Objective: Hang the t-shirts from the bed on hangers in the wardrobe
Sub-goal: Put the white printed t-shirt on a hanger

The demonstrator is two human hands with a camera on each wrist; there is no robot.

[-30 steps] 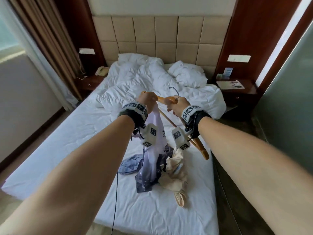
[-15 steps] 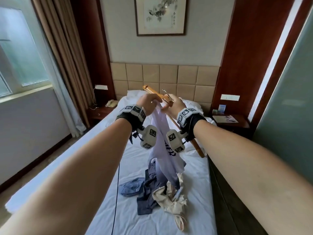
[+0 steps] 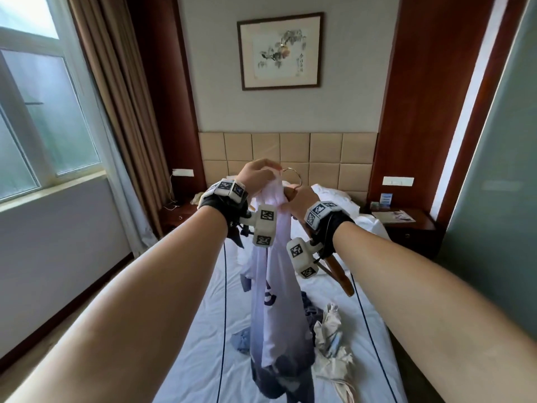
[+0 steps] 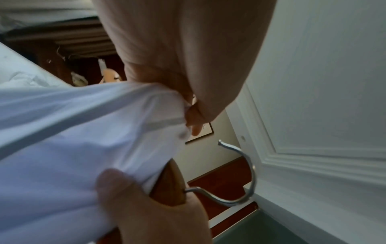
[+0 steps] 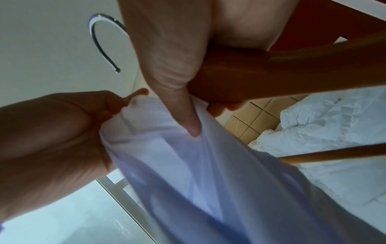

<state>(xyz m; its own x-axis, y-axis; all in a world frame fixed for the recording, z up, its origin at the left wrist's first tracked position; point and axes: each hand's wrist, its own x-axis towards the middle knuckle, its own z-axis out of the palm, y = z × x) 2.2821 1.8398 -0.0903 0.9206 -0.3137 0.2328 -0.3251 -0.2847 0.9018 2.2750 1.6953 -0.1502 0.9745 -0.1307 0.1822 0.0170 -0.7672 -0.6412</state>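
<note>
Head view: both hands (left (image 3: 255,177), right (image 3: 302,203)) gripping t-shirt (image 3: 276,286); hanger (image 5: 271,71) clearer wrist-side.

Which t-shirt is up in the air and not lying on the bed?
The white-to-navy t-shirt, held up on the wooden hanger by both hands. The blue and cream ones lie crumpled on the bed.

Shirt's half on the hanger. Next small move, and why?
Probably the left hand should draw the bunched collar of the shirt over the hanger toward its hook. The right hand grips the wood, one arm is bare, and the fabric hangs gathered.
</note>
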